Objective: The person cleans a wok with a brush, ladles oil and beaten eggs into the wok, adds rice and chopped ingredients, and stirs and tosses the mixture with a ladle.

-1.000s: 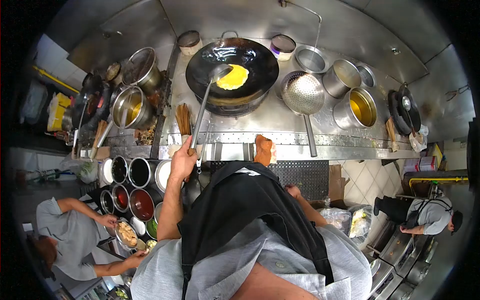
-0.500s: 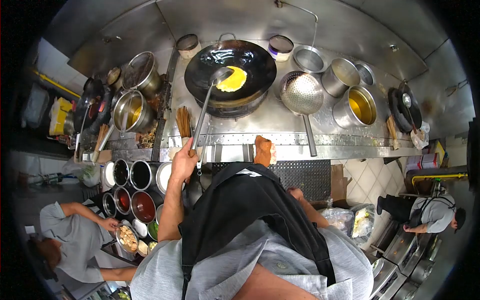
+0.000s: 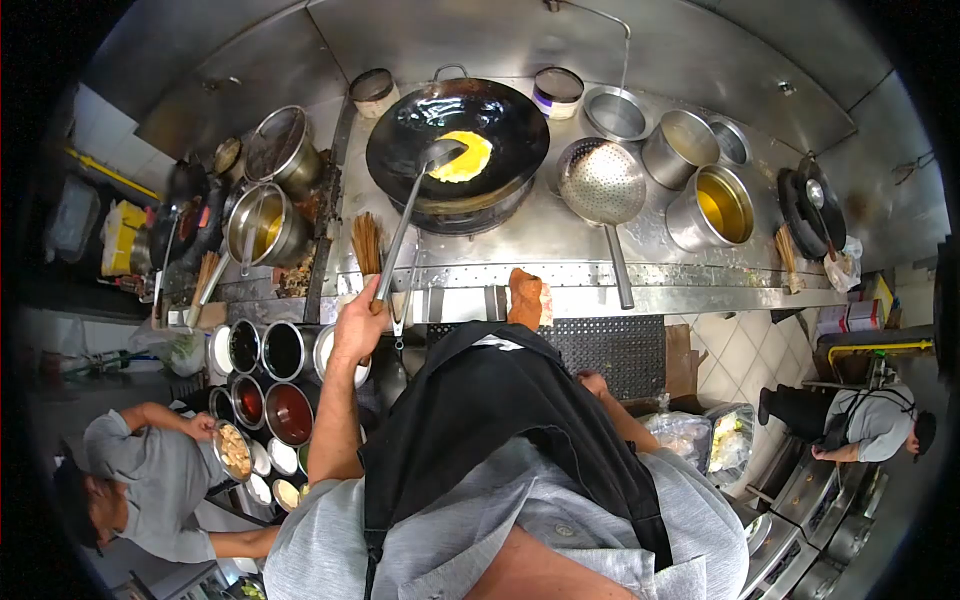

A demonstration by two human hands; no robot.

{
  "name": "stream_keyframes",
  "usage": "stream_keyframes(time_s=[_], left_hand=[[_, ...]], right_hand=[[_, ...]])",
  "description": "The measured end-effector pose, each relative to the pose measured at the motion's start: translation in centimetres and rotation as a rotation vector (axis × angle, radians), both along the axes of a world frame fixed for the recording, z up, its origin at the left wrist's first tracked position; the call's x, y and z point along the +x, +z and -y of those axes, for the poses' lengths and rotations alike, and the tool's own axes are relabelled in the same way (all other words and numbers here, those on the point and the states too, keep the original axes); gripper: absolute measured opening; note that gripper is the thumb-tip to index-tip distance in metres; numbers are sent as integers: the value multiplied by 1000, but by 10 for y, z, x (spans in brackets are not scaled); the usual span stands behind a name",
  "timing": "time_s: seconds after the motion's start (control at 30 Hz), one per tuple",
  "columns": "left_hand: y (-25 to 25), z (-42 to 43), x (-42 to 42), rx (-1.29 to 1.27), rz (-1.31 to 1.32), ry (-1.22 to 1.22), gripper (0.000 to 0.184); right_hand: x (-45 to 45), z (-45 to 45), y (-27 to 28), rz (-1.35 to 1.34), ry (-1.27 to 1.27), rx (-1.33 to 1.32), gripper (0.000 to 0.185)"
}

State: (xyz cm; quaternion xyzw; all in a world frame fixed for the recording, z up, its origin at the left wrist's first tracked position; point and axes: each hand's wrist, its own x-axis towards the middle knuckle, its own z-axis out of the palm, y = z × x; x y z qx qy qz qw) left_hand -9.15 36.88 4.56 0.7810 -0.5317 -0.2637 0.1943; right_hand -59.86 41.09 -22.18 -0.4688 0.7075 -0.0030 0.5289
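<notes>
I see the egg (image 3: 470,168) in the wok (image 3: 515,150), its left part hidden by the bowl of the ladle (image 3: 405,222). The left hand (image 3: 361,318), nearer to the egg, is wrapped around the ladle's near end; from that grip the long handle runs far and slightly right. The right hand (image 3: 592,382) hangs beside the apron (image 3: 480,400); I can't tell its grip.

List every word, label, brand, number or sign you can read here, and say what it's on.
None can be read.
Tub: purple patch on its side; any lettering too small.
Red-and-white packages: any print too small and blurred.
Yellow packet: too blurred.
Wok, ladle: no writing visible.
</notes>
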Motion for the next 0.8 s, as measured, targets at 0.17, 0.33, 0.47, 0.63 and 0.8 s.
stream_keyframes(time_s=[0.17,0.33,0.47,0.63,0.8], left_hand=[[60,1,20,125,223,-127,61],[69,17,31,70,290,-228,55],[52,48,22,63,335,-252,55],[3,97,16,0,370,-191,52],[-10,109,-7,-42,242,-35,54]], right_hand=[[-8,-4,-9,5,-74,61,27],[-12,-3,-5,-2,-47,116,28],[-16,-9,-26,-16,-30,52,29],[-58,-19,-152,-87,567,-75,39],[-11,-23,-9,-16,-26,-93,31]])
